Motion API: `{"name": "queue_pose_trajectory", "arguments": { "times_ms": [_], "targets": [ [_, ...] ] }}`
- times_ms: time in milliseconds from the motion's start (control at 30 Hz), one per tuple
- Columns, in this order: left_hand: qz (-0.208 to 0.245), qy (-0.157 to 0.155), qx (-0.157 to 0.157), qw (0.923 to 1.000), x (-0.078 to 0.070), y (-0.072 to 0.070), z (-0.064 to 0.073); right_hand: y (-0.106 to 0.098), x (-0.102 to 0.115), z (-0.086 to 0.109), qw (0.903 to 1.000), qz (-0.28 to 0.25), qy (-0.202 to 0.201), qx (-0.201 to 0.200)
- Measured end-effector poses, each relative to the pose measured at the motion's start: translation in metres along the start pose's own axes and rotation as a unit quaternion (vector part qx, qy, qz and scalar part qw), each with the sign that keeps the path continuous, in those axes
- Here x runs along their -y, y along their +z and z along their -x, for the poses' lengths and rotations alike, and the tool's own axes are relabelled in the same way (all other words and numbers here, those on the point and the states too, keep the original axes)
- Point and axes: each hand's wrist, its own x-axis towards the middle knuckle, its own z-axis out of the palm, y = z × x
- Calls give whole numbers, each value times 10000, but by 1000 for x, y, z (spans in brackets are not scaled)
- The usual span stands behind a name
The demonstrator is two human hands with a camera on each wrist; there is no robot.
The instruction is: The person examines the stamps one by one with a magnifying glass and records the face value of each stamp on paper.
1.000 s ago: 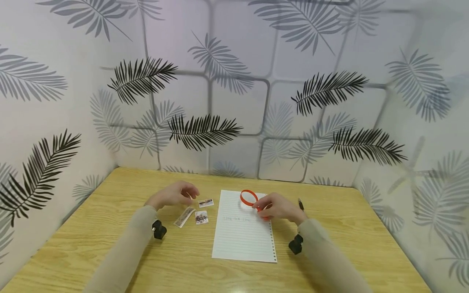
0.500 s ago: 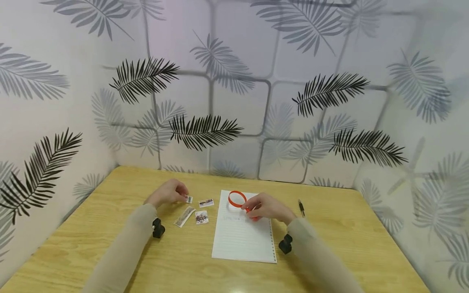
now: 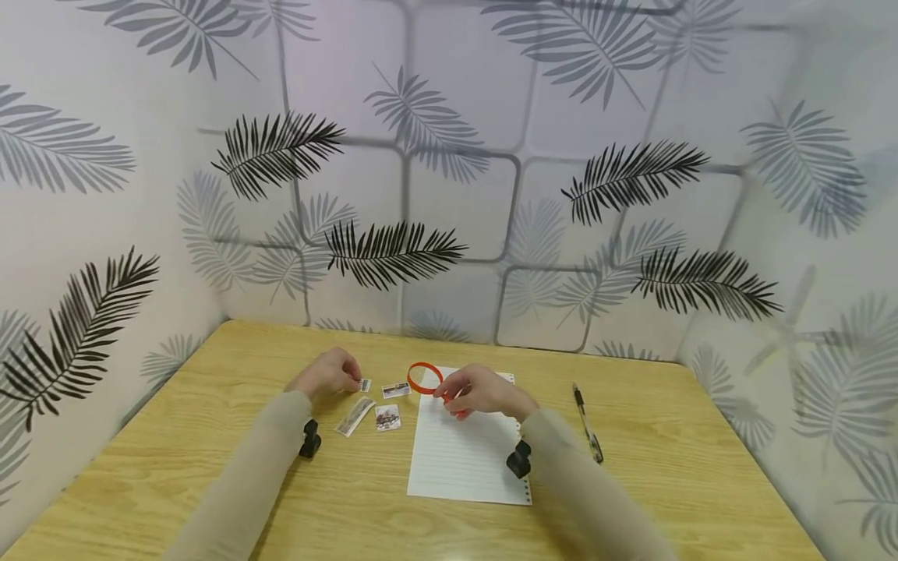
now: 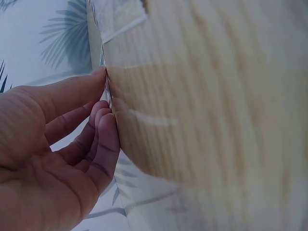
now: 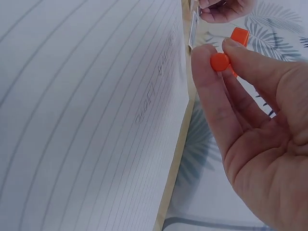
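My left hand (image 3: 330, 372) pinches a small stamp (image 3: 365, 385) low at the tabletop; the fingers cover part of it. In the left wrist view, thumb and fingers (image 4: 107, 139) meet at its thin edge. Beside it lie a stamp with a dark picture (image 3: 396, 390), a squarish stamp (image 3: 387, 418) and a long, tilted stamp (image 3: 355, 416). Between thumb and fingers, my right hand (image 3: 484, 389) holds a red-orange magnifying glass (image 3: 409, 377) by its handle, above the lined paper's upper left. In the right wrist view the round handle end (image 5: 220, 62) shows.
A lined sheet of paper (image 3: 463, 467) with punched holes down its right edge lies mid-table. Faint handwriting (image 5: 154, 82) is on it. A black pen (image 3: 588, 425) lies to its right on the wooden table (image 3: 337, 514). A leaf-patterned wall stands behind.
The right hand has carried the magnifying glass leftward, from over the paper toward the stamps. The left hand has taken hold of the small stamp and lowered slightly. More of the pen shows.
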Motion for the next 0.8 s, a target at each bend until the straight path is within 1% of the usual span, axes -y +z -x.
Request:
{"name": "queue_pose_trajectory", "arguments": {
  "times_ms": [133,200,267,600,800],
  "targets": [
    [118,-124,-21,9999,1,3,-2,5,4,-8,10000,-7,-10,-16],
    [113,-143,16,9998,2,3,-3,6,7,-11,10000,-24,31,-19],
    [136,-230,28,9996,2,3,-4,7,9,-15,10000,-3,68,-40],
    [286,-387,145,9987,1,2,-3,17,19,-34,9996,106,201,-163],
    [325,-448,120,9984,5,4,-3,29,25,-44,9995,-112,133,-254]
  ]
}}
